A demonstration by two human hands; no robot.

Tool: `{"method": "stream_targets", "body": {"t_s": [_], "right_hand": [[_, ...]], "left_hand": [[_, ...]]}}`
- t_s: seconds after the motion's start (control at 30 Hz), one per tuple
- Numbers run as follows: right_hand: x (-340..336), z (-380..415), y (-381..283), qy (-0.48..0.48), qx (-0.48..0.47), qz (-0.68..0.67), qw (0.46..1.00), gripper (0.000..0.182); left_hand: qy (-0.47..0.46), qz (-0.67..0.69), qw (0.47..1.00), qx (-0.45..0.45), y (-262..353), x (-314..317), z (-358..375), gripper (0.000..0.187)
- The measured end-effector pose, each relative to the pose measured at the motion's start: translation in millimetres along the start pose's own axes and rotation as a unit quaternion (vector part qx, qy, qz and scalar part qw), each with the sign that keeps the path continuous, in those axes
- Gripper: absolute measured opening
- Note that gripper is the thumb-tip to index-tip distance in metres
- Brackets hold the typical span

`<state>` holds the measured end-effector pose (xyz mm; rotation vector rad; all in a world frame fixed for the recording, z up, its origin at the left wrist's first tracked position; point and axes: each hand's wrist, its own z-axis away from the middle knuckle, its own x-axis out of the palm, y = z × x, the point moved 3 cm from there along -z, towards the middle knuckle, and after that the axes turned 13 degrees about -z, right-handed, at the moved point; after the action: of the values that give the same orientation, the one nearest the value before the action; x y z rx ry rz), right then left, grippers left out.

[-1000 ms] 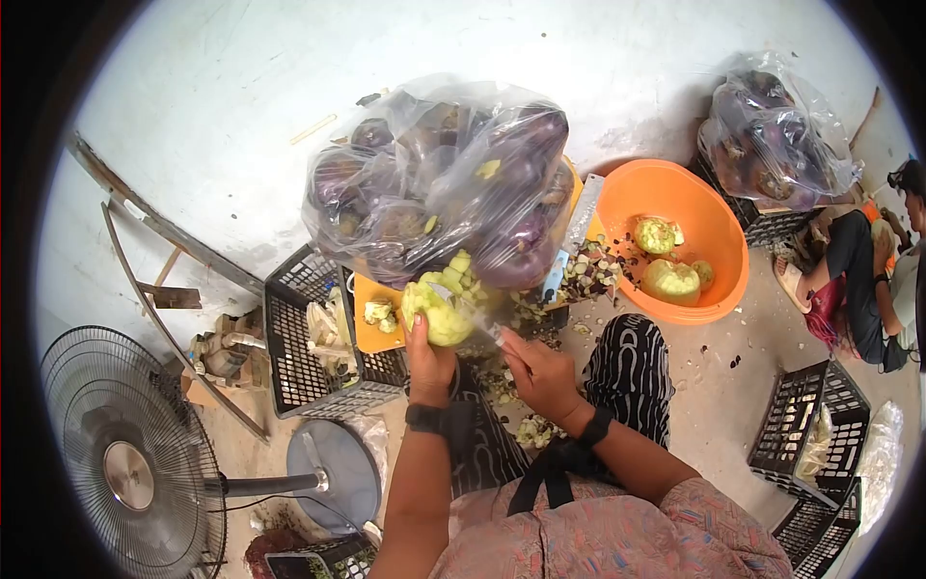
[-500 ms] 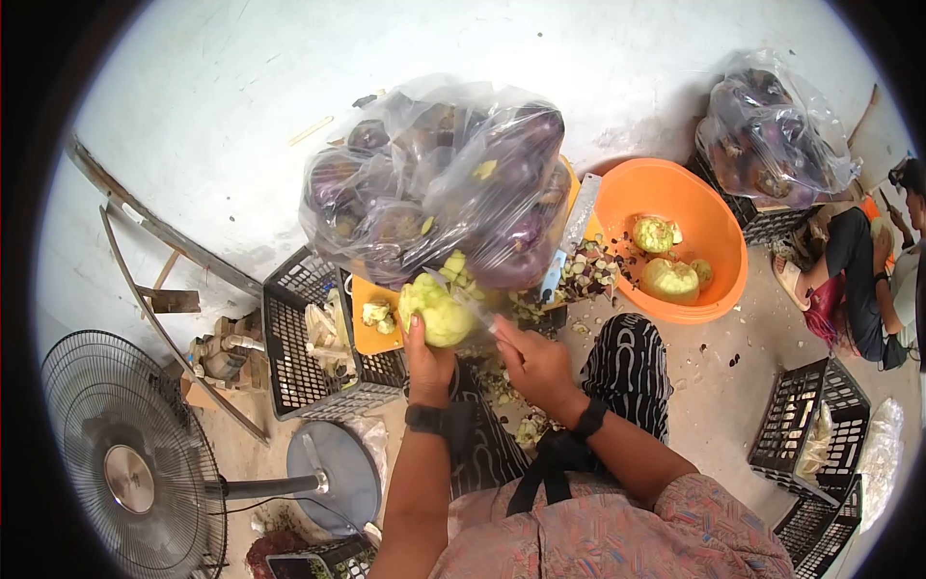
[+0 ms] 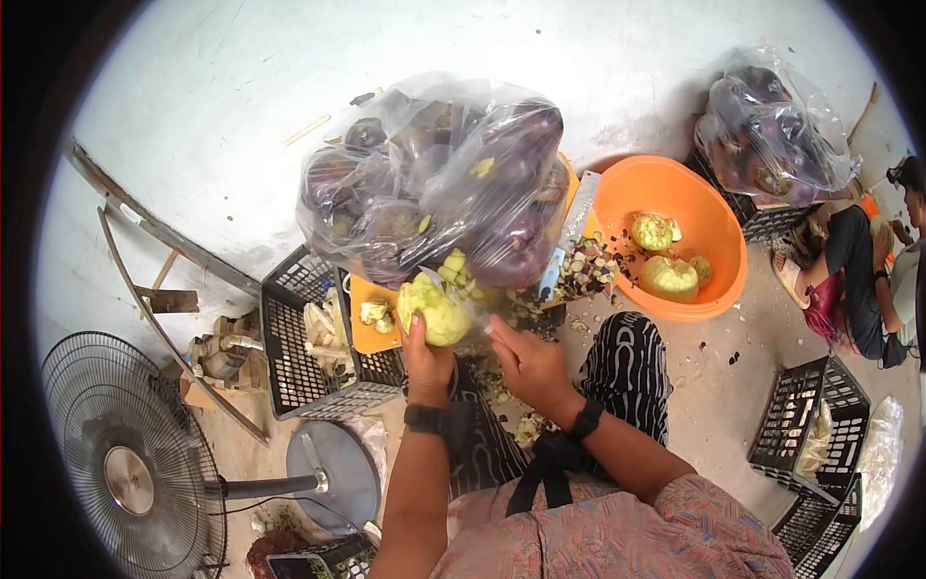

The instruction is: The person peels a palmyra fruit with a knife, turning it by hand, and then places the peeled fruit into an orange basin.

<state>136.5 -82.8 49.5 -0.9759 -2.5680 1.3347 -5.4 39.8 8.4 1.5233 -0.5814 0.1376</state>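
Observation:
My left hand [image 3: 427,372] grips a peeled, pale green eggplant [image 3: 431,317] from its near side, fingers wrapped round it. In my right hand [image 3: 535,367] is a knife [image 3: 467,303], its blade lying against the eggplant's right side. Just beyond, a clear plastic bag [image 3: 434,183] bulges with dark purple eggplants. Pale cut pieces [image 3: 453,268] show between the bag and the eggplant in my hand. A second knife with a blue handle [image 3: 552,276] rests at the bag's right, near a scatter of peel scraps [image 3: 588,265].
An orange basin [image 3: 728,217] on the right holds several peeled eggplants [image 3: 668,278]. Black crates stand left [image 3: 280,357] and lower right [image 3: 772,425]. A fan [image 3: 127,478] is at lower left. Another person [image 3: 854,261] sits at far right, near a second eggplant bag [image 3: 767,135].
My right hand and the knife have shifted very slightly left along the eggplant. My left hand keeps its hold in nearly the same place.

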Motion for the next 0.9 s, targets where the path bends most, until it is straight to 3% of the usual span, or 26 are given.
{"method": "stream_targets", "body": {"t_s": [0.13, 0.63, 0.8, 0.9], "right_hand": [[-1, -9, -6, -0.049, 0.05, 0.03, 0.997, 0.035], [5, -3, 12, 0.025, -0.009, -0.043, 0.999, 0.034], [-13, 14, 3, -0.04, 0.062, -0.012, 0.997, 0.033], [-14, 16, 3, -0.042, 0.031, -0.008, 0.999, 0.033]], "left_hand": [[-0.002, 0.018, 1.0, -0.008, -3, -1, -2, 0.058], [0.001, 0.071, 0.997, -0.013, -2, -3, -4, 0.055], [0.0, 0.057, 0.998, -0.017, -3, -3, -2, 0.058], [-0.002, 0.065, 0.998, -0.015, -3, -2, -4, 0.058]]}}
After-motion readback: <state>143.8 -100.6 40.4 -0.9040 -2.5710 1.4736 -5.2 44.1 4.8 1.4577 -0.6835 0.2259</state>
